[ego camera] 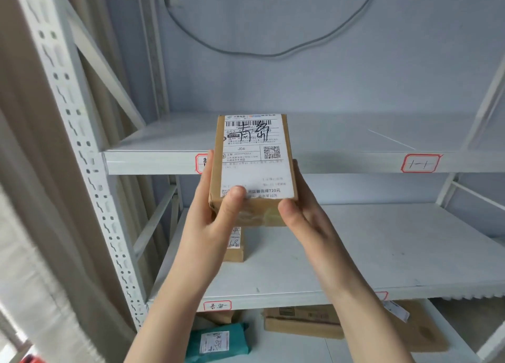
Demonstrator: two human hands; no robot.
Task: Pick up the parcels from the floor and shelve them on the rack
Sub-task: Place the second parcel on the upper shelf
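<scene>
I hold a small brown cardboard parcel (254, 157) with a white shipping label and black handwriting, raised in front of the white metal rack. My left hand (216, 215) grips its left side with the thumb on the label. My right hand (303, 215) grips its right side and near corner. The parcel's far end overlaps the front edge of the upper shelf (341, 160). Another small brown parcel (236, 243) lies on the middle shelf (382, 253), mostly hidden behind my left hand.
The rack's perforated upright (82, 149) stands at the left. Red-bordered tags (420, 163) mark the shelf edges. On the lowest level lie a teal bag parcel (218, 343), a flat brown box (303, 321) and a brown envelope (420, 327). A grey cable (246, 52) hangs on the wall.
</scene>
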